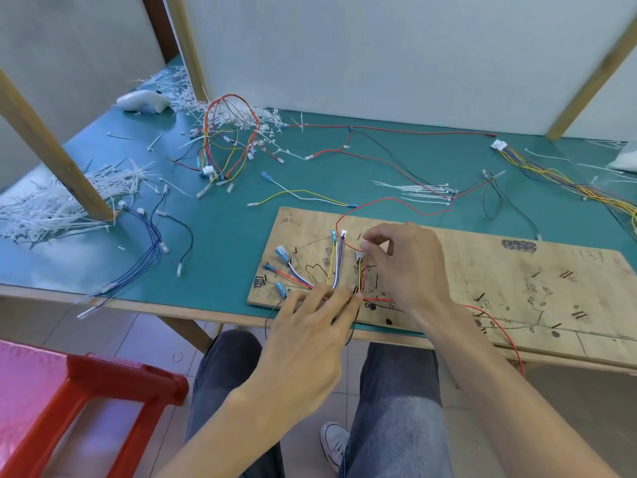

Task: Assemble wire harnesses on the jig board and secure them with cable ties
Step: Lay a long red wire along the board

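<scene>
A wooden jig board (482, 270) lies at the table's front edge, marked with pen lines and black pegs. Coloured wires (332, 267) fan out over its left end, tipped with blue terminals and small white connectors. My left hand (310, 326) presses its straight fingers down on the spot where the wires meet near the board's front edge. My right hand (403, 260) pinches a red wire (396, 201) beside a white connector (359, 256); the wire loops back over the table. A bunch of white cable ties (420, 193) lies behind the board.
Loose harnesses lie on the green table (224, 229): a blue bundle (144, 260) at left, a multicoloured one (224, 143) at the back, a yellow one (568, 181) at right. Cut tie scraps (58, 205) pile around a wooden post (51, 146). A red stool (103, 391) stands at lower left.
</scene>
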